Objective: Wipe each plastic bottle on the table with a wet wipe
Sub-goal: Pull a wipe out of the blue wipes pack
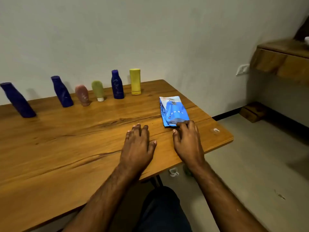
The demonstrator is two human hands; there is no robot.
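Blue soft plastic wet-wipe pack (173,110) lies flat, right of the yellow plastic bottle (135,81); light, crinkly, best pinched at its near edge, right hand (188,139) fingertips touching, left hand (138,144) relaxed flat beside.

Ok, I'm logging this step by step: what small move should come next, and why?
Probably open the blue wipe pack and pull out a wipe. The right hand already touches the pack's near end, the left hand lies flat on the table, neither hand holds a wipe, and the six bottles stand untouched along the wall.
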